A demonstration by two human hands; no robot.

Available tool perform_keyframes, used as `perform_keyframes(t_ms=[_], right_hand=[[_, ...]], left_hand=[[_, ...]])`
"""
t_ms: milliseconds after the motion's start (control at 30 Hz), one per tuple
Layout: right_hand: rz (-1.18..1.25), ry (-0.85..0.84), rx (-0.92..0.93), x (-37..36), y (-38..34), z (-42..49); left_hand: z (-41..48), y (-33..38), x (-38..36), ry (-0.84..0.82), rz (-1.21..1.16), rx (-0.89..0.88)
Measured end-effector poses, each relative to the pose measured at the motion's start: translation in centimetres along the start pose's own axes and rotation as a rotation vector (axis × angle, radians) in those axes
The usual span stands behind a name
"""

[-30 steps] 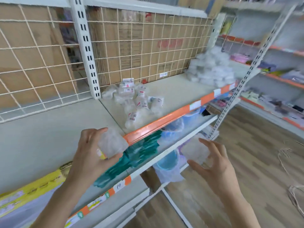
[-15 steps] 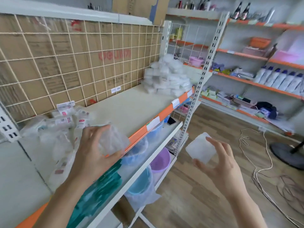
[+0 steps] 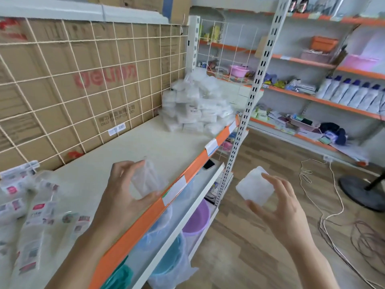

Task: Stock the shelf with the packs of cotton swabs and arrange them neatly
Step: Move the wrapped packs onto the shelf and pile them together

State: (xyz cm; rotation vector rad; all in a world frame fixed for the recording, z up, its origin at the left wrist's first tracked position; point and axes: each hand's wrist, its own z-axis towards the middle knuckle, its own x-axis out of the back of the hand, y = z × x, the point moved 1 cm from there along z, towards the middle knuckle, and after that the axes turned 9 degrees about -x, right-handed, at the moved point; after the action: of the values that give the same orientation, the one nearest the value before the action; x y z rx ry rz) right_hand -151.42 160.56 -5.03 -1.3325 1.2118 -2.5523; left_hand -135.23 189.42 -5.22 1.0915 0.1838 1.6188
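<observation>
Head view: L hand [image 3: 125,197] clamped on a pack [image 3: 148,180] over shelf's [image 3: 145,147] front edge, R hand [image 3: 277,207] pinching 2nd pack [image 3: 254,186] off it, prob both for the far-end pile [image 3: 195,109].

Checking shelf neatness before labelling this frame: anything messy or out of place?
Yes. On the cream shelf, the clear pink-labelled packs at left lie scattered at mixed angles, and the white packs at the far end sit in a loose heap. A dark phone lies on the lower shelf.

the cardboard box [image 3: 62,97] standing behind the back edge of the shelf [image 3: 145,147] is showing small print, seemingly "deli group co.,ltd", under a red logo too blurred to read.
</observation>
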Motion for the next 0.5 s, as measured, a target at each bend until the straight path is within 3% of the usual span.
perform_keyframes(t_ms=[500], right_hand=[[0.145, -0.15, 0.121, -6.8, 4.5, 21.0]], left_hand=[[13.2, -6.0, -10.2, 0.053, 0.145, 0.143]])
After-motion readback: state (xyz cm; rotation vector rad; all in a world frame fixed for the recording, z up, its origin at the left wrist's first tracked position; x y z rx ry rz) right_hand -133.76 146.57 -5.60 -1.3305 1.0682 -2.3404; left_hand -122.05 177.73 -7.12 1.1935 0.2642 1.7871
